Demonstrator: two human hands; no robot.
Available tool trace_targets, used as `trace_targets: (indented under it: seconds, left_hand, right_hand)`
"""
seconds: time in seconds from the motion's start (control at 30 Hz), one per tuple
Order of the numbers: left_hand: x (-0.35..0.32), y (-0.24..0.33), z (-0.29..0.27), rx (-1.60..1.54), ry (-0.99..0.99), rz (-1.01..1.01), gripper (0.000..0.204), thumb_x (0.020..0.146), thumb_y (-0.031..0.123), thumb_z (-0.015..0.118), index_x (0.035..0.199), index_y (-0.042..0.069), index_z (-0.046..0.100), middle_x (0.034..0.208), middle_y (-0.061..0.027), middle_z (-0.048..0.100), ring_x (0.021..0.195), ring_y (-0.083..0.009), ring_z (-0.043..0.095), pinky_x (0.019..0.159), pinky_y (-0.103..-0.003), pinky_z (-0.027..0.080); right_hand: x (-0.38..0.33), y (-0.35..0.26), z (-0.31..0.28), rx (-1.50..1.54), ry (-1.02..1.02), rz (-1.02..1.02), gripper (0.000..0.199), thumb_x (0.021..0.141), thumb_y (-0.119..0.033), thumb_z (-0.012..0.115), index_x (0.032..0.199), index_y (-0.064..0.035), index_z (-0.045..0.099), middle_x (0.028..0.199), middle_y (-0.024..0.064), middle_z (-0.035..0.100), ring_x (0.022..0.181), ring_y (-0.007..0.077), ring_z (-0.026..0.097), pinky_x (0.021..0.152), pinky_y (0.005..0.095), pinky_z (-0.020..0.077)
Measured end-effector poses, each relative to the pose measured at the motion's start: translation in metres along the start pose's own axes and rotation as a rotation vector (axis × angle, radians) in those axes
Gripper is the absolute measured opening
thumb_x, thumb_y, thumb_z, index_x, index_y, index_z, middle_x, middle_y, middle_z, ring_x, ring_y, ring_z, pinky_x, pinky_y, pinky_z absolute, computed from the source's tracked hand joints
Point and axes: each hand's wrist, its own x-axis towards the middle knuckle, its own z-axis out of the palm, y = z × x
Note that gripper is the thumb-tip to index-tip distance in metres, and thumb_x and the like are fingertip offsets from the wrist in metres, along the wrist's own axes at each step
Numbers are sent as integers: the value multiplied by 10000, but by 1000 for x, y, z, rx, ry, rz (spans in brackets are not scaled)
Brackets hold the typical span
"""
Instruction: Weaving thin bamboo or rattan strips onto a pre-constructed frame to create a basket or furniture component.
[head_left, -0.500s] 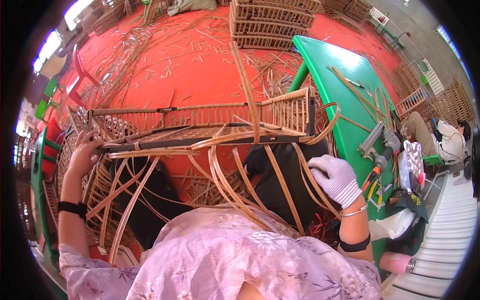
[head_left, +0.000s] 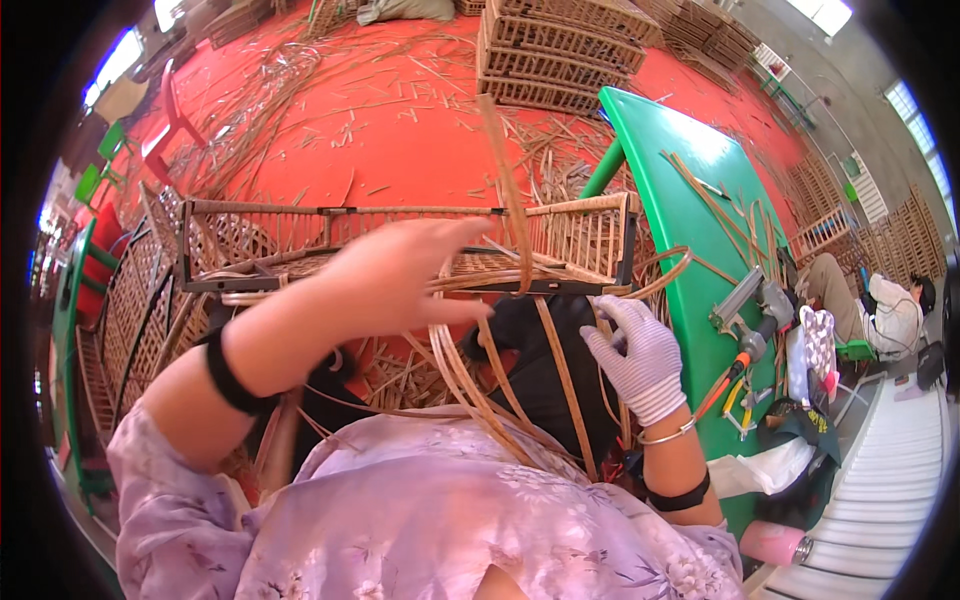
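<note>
A long rectangular rattan basket (head_left: 300, 235) lies across my lap, its near rim bound in dark strips. Loose rattan strips (head_left: 470, 375) curve from that rim down toward me. My bare left hand (head_left: 405, 275) reaches across the middle of the basket, fingers spread, touching the strips at the rim. My right hand (head_left: 635, 350), in a white glove, pinches a strip near the basket's right corner. One thin strip (head_left: 505, 190) stands upright between the hands.
A green table (head_left: 690, 220) at right carries rattan strips, a grey power tool (head_left: 745, 300) and orange-handled pliers (head_left: 730, 375). Finished crates (head_left: 560, 50) are stacked on the red floor, littered with offcuts. Another person (head_left: 880, 305) sits at far right. Woven panels (head_left: 120, 300) lean at left.
My left hand has left the basket's left end and swung right to the middle of the rim. The gloved right hand stays at the right corner.
</note>
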Motion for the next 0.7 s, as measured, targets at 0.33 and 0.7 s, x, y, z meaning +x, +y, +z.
trace_targets:
  seconds: [0.33, 0.7]
  left_hand:
    - [-17, -2, 64, 128, -109, 589, 139, 887, 191, 564, 972, 99, 623, 1091, -40, 632, 1184, -207, 540, 1131, -460, 268]
    - [-12, -1, 1, 219, 64, 405, 349, 807, 228, 669, 1120, 83, 609, 1286, -75, 555, 1229, -254, 487, 1082, -447, 351]
  right_hand:
    - [-18, 26, 11, 22, -170, 128, 298, 852, -198, 634, 1136, -108, 607, 944, 140, 664, 777, 352, 650, 680, 438, 532]
    - [-10, 25, 8, -5, -258, -170, 346, 806, -75, 621, 1145, -136, 597, 950, 120, 636, 781, 325, 637, 690, 415, 527]
